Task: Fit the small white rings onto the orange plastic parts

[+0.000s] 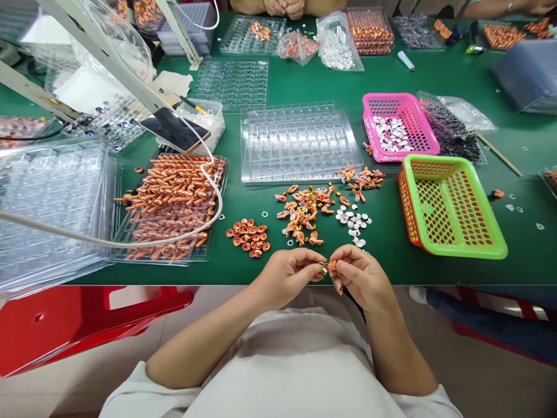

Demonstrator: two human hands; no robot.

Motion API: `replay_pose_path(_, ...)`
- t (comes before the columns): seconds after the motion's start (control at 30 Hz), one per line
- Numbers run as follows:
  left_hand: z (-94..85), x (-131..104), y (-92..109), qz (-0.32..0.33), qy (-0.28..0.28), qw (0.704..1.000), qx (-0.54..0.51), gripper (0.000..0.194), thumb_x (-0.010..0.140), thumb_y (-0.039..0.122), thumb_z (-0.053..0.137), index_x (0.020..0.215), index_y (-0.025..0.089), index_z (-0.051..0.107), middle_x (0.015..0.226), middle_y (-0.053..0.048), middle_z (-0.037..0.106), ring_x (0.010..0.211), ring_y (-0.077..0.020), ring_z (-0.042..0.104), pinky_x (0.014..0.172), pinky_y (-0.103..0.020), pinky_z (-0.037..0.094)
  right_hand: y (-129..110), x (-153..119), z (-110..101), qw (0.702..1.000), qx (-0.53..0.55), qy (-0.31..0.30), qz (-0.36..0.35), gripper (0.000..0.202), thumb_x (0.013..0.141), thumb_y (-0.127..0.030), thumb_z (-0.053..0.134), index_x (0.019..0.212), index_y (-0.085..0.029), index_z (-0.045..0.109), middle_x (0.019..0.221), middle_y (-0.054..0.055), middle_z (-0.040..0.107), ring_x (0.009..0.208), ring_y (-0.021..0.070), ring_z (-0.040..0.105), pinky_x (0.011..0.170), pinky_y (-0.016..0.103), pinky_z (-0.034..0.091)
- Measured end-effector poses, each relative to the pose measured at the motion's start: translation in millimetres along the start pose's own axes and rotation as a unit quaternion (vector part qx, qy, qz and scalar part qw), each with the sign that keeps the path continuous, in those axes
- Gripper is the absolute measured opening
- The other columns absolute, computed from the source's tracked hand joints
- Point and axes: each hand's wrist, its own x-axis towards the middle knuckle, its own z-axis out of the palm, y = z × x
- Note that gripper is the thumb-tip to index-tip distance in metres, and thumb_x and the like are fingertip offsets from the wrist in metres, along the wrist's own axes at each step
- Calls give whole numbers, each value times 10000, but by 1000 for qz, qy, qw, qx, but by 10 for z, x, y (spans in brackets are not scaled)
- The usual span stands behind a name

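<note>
Above the table's front edge my two hands meet at the fingertips. My right hand is closed in a pinch on a small orange earbud shell. My left hand is also closed, its thumb and forefinger on a tiny part with a yellowish tip, mostly hidden by the fingers. Just beyond lies a loose pile of orange earbud shells with yellow tabs. Round copper-coloured caps are gathered to its left, small white discs to its right.
A clear plastic tray lies behind the piles. At right stand a green basket nested in an orange one, and a pink basket of white pieces. Copper-coloured stemmed shells fill trays at left, crossed by a white cable. Another person's hands rest opposite.
</note>
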Motion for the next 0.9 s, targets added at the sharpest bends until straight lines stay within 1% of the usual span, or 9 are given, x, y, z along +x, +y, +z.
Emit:
replay_pose_path(0.1,-34,-8,18,-2,-5,999,-31,193,831,255,660,953,126,736,805,-74,773,740,-187,734,726,-295,619,-18,21,29,999,26,-12,15,203,806,-355,721,891,-192,634,735,10,653,495,102,565,432,218,470)
replay_pose_path(0.27,-31,-41,-8,22,40,999,-4,156,824,226,636,901,127,728,800,-75,759,690,-175,712,662,-275,603,-22,37,95,998,54,-25,27,215,775,-336,755,887,-180,659,737,19,659,493,97,565,427,207,456)
replay_pose_path(0.37,-29,-55,-16,30,55,998,15,141,815,207,625,876,129,726,787,-69,748,666,-166,696,637,-263,591,-8,42,137,998,56,-27,8,218,749,-308,787,892,-185,678,740,14,658,502,93,563,442,207,463)
replay_pose_path(0.47,-30,-57,-22,25,60,998,-4,131,817,209,628,857,125,721,775,-66,740,659,-158,689,635,-255,588,42,41,151,999,28,-6,-29,178,783,-308,769,913,-209,698,799,22,679,540,104,578,474,228,487)
replay_pose_path(0.57,-28,-58,-37,20,46,998,-42,146,833,245,644,876,127,718,803,-68,746,691,-165,700,670,-267,598,113,38,133,994,-50,42,-90,129,848,-323,711,940,-232,718,879,33,687,609,125,593,544,263,513)
replay_pose_path(0.67,-32,-68,-42,19,12,997,-68,187,865,286,639,952,140,719,886,-71,758,795,-182,723,773,-292,602,168,42,107,982,-108,79,-135,146,897,-340,652,946,-232,737,862,35,659,652,137,579,575,275,502)
replay_pose_path(0.73,-47,-74,-33,15,-16,997,-69,226,894,303,612,1025,150,715,972,-78,760,886,-193,723,847,-309,589,187,48,95,980,-104,88,-144,175,914,-353,628,953,-227,744,829,34,641,641,136,569,553,268,489)
replay_pose_path(0.8,-73,-76,-25,1,-29,998,-59,268,907,315,596,1088,148,704,1044,-91,755,953,-207,713,872,-320,581,190,55,90,983,-75,89,-142,190,911,-362,631,947,-217,749,801,35,637,617,129,562,526,256,477)
replay_pose_path(0.9,-125,-62,-43,-22,-8,999,-47,321,909,335,597,1144,135,685,1039,-110,759,949,-218,711,825,-317,585,173,63,104,991,-5,77,-105,211,887,-385,660,890,-194,749,754,39,640,584,120,557,475,232,441)
